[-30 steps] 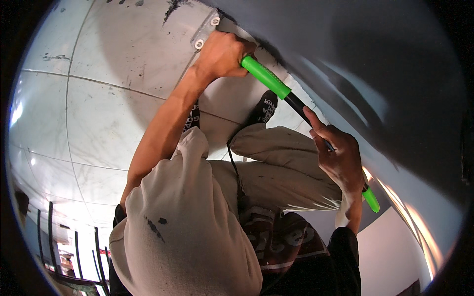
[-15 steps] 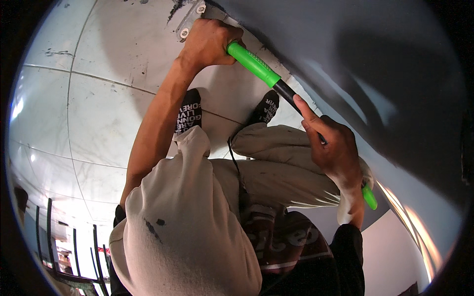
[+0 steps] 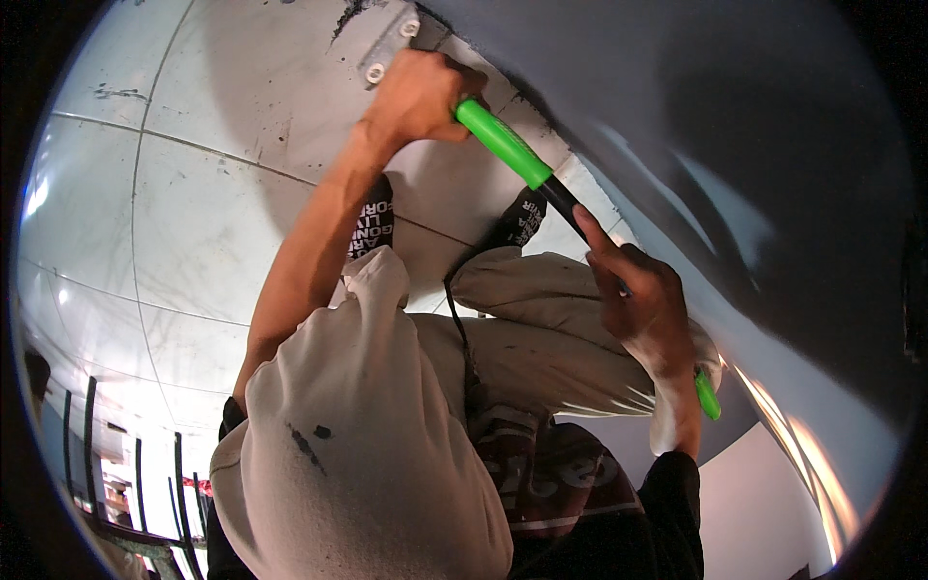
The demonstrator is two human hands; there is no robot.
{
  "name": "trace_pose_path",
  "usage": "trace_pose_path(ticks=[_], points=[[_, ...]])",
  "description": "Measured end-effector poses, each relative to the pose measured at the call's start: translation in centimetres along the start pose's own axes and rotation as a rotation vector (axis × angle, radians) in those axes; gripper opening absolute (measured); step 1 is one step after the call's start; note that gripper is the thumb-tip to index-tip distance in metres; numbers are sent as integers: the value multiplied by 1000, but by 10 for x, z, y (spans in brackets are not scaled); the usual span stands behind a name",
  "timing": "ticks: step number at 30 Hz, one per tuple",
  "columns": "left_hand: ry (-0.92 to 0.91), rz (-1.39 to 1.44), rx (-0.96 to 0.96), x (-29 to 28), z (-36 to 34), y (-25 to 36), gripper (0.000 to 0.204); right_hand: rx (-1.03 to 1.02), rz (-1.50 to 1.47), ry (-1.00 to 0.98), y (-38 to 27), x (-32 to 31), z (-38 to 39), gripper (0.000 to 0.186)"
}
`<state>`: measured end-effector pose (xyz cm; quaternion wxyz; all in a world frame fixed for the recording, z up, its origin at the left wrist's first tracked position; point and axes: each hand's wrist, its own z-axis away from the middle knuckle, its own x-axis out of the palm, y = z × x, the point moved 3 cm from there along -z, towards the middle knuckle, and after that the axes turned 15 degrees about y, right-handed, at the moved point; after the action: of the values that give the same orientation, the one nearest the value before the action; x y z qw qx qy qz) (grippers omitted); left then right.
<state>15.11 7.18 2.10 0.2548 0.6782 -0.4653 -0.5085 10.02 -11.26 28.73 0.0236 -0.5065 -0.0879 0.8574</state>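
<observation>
A scraper (image 3: 505, 145) with green grips and a black shaft slants across the view, from the floor at the top to the lower right. Its metal blade head (image 3: 391, 48), fixed with two round screws, lies against the tiled floor next to the wall. Around the end by the head, the fingers of my left hand (image 3: 425, 95) are closed. My right hand (image 3: 646, 302) wraps the black shaft farther down, its index finger stretched along it. The green butt end (image 3: 709, 396) shows beyond my right wrist; my palms hide parts of the shaft.
White floor tiles (image 3: 213, 222) carry dark smudges and scrapings. A dark grey wall (image 3: 773, 164) runs close along the right. My bent knees and socked feet (image 3: 517, 220) are beneath the tool. Black metal bars (image 3: 140, 483) stand at the lower left.
Both hands and the scraper have shifted slightly toward me. The blade head has slid a little right and down along the wall's foot. The grip on the tool is the same.
</observation>
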Motion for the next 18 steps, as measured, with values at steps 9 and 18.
trace_pose_path(ticks=[9,18], points=[[25,-63,-41,-24,-7,-15,19,-41,-21,47,-13,5,-15,48],[11,-27,-35,-5,-1,0,22,21,89,-49,-11,-9,-4,48]])
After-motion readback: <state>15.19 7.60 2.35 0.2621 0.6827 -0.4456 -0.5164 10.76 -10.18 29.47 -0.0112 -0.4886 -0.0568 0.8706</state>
